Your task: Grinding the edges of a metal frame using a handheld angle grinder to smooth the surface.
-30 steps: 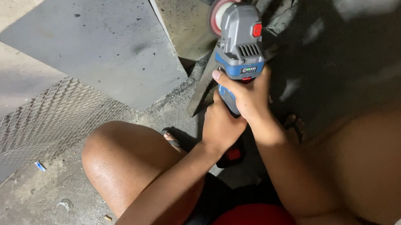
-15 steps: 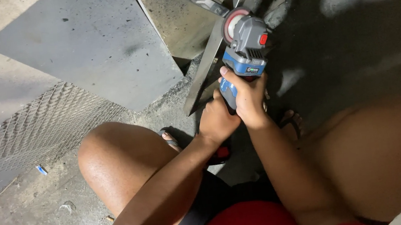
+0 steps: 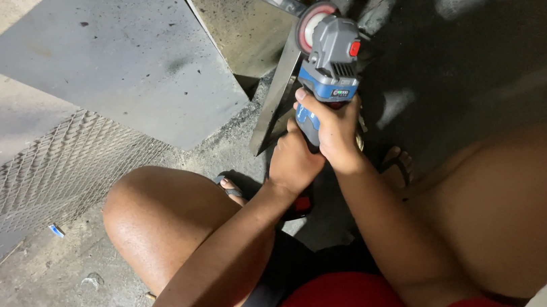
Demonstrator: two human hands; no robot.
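Both hands wrapped tight | left hand (image 3: 295,161), right hand (image 3: 335,127) | grip angle grinder (image 3: 330,56)

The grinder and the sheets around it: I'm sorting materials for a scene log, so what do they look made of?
Angle grinder: grey and blue body, probably moulded plastic, matte; red-faced disc. Angled strip under the disc: likely bare metal, it glints. Flat grey sheet: probably sheet metal, dull, speckled. Mesh panel: expanded metal by its diamond pattern. Floor: rough concrete. Both hands grip the grinder.
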